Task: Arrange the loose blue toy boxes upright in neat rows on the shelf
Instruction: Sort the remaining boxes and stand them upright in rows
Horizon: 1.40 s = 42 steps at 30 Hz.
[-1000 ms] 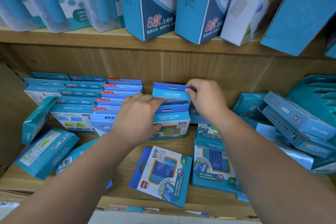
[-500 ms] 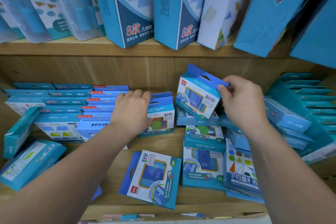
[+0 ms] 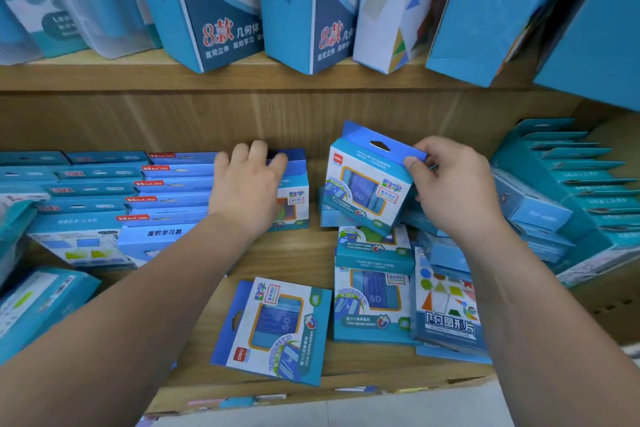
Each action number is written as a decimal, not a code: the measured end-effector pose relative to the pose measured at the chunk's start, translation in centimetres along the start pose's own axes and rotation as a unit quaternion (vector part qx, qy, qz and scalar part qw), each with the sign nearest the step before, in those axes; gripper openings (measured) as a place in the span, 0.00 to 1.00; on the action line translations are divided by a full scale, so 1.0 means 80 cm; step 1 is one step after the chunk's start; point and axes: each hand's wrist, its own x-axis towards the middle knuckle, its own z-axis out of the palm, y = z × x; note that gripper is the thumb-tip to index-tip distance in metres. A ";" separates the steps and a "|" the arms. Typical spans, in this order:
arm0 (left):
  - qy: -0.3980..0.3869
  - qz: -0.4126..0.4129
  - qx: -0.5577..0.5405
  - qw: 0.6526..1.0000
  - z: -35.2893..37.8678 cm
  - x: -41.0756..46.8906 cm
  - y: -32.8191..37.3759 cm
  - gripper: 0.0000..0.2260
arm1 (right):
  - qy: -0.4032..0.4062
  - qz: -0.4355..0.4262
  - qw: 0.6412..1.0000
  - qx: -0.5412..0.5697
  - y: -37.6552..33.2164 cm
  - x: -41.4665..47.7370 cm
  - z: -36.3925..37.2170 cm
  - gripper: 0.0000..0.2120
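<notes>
My right hand (image 3: 450, 184) grips a blue toy box (image 3: 367, 180) by its hang tab, holding it tilted above the loose pile at the middle of the wooden shelf (image 3: 277, 263). My left hand (image 3: 247, 184) rests flat on top of a short row of upright boxes (image 3: 294, 198) near the back wall. Left of that, upright boxes (image 3: 138, 191) stand in rows. More loose boxes lie flat at the front: one with a "50" window (image 3: 273, 326), another (image 3: 374, 305) beside it, and a shapes box (image 3: 450, 308).
Tall blue and white boxes (image 3: 221, 3) stand on the upper shelf. A leaning stack of teal boxes (image 3: 568, 191) fills the right end. Tipped teal boxes (image 3: 38, 305) lie at the left front. The shelf's front edge (image 3: 311, 388) is close below.
My right hand has lifted a blue box off the pile and brought it slightly left and down. My left hand has stayed on the short upright row. The camera has tilted slightly.
</notes>
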 end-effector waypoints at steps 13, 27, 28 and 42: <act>0.092 -0.011 -0.215 0.972 -0.023 -0.020 0.004 0.32 | -0.029 -0.024 0.997 0.073 -0.011 -0.004 -0.001 0.06; -0.065 -0.218 -0.542 0.809 -0.056 -0.143 -0.001 0.19 | -0.215 -0.066 0.959 0.175 -0.043 -0.048 0.055 0.05; -0.059 -0.235 -0.520 0.819 -0.056 -0.147 -0.004 0.19 | -0.212 -0.062 0.967 0.123 -0.037 -0.044 0.059 0.05; 0.016 -0.315 -0.434 0.844 -0.055 -0.146 0.000 0.18 | -0.456 -0.024 0.814 -0.358 -0.024 -0.013 0.095 0.60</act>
